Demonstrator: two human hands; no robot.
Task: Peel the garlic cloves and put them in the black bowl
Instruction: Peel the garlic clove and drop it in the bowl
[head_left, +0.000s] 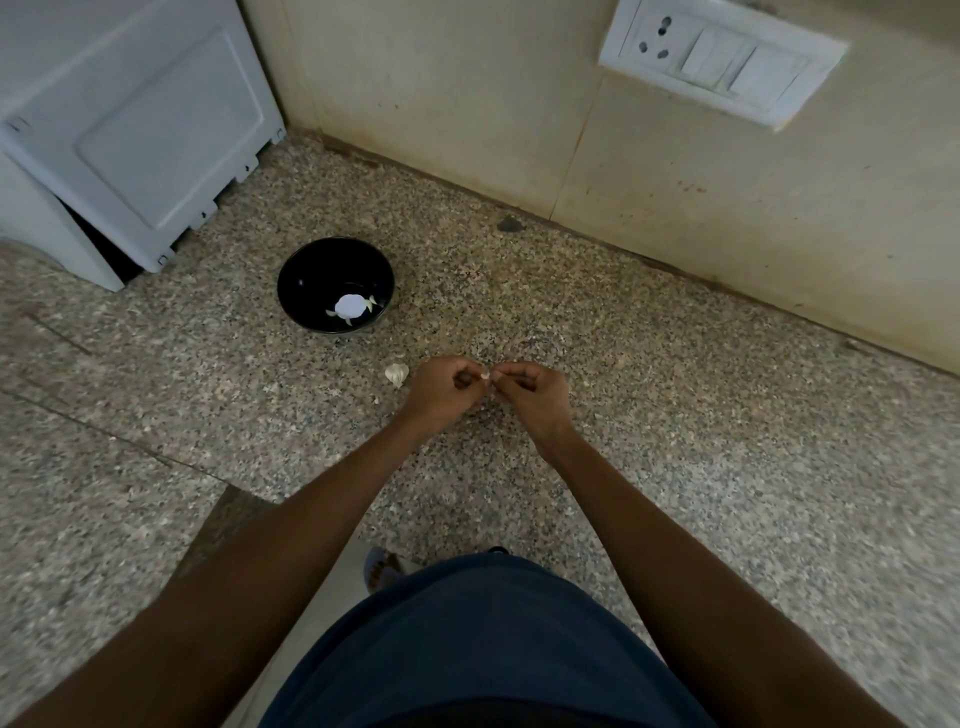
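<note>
A small white garlic clove (485, 375) is pinched between the fingertips of my left hand (441, 389) and my right hand (530, 395), both held just above the speckled stone counter. The black bowl (311, 270) stands to the upper left of my hands; a few peeled cloves (372, 301) lie at its bottom around a bright white spot. A piece of a garlic bulb (397, 374) lies on the counter just left of my left hand. A small scrap of skin (376, 400) sits below it.
A white appliance (135, 130) stands at the back left corner. The beige wall (519, 104) runs along the back with a white switch and socket plate (722, 57). The counter's front edge lies near my body, with a foot on the floor below.
</note>
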